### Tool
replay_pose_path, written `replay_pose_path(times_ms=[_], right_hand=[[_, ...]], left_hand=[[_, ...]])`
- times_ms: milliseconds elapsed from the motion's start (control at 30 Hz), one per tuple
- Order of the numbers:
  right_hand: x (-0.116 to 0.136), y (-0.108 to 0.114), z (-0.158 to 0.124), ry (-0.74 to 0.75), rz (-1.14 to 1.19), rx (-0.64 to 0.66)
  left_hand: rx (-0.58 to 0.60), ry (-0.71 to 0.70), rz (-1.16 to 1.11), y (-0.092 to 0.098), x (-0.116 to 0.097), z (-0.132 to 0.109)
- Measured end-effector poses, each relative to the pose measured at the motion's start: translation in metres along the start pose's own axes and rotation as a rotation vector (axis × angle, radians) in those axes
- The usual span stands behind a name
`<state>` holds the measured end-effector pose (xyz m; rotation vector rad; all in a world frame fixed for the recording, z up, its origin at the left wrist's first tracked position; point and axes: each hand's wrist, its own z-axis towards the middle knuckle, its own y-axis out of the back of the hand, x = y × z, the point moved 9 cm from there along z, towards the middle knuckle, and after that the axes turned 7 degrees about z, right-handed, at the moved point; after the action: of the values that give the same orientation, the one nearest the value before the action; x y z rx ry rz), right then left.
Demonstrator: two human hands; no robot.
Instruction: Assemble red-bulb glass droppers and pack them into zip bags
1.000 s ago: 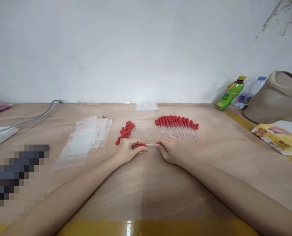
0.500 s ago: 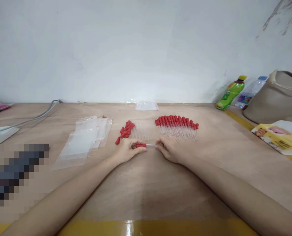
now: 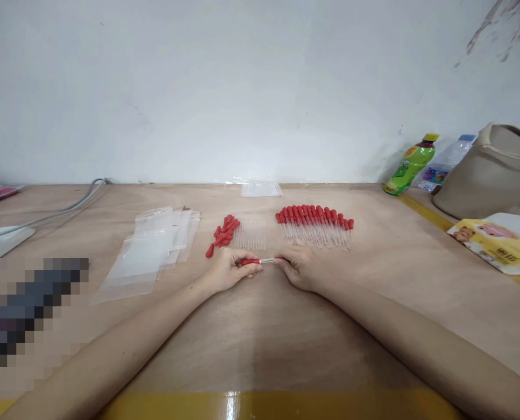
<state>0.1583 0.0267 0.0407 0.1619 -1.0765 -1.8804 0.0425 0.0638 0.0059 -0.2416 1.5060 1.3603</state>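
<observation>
My left hand (image 3: 229, 268) pinches the red rubber bulb (image 3: 250, 262) of a dropper. My right hand (image 3: 298, 266) pinches the other end of its clear glass tube (image 3: 267, 261). The dropper lies level between both hands, just above the wooden table (image 3: 260, 326). Behind the left hand lie a small heap of loose red bulbs (image 3: 223, 232) and a row of bare glass tubes (image 3: 251, 233). Behind the right hand is a row of several finished droppers (image 3: 314, 224) with red bulbs.
A pile of clear zip bags (image 3: 154, 248) lies to the left, one more bag (image 3: 261, 189) by the wall. Right side: a green bottle (image 3: 411, 165), a water bottle (image 3: 446, 163), a beige bag (image 3: 494, 175) and a yellow packet (image 3: 496, 242). A grey cable (image 3: 58, 213) runs at far left.
The two hands have drawn slightly closer together, so less of the glass tube shows between them. Nothing else on the table has moved.
</observation>
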Motion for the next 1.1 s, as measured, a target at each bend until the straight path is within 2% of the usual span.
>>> replay_pose_path(times_ms=[267, 433, 767, 967, 1100], right_hand=[[-0.002, -0.008, 0.002, -0.105, -0.08, 0.03], [-0.006, -0.013, 0.004, -0.212, -0.063, 0.102], [-0.01, -0.017, 0.001, -0.324, -0.019, 0.21], [-0.001, -0.01, 0.009, -0.337, -0.085, 0.345], [-0.006, -0.007, 0.006, -0.4, 0.048, 0.507]], left_hand=[[-0.005, -0.051, 0.054, 0.0, -0.005, 0.0], [0.005, -0.056, 0.053, 0.0, -0.007, 0.0], [-0.014, -0.054, 0.067, 0.003, -0.009, 0.0], [-0.022, 0.015, 0.057, 0.004, -0.001, 0.002], [-0.052, 0.098, -0.057, 0.007, 0.006, 0.003]])
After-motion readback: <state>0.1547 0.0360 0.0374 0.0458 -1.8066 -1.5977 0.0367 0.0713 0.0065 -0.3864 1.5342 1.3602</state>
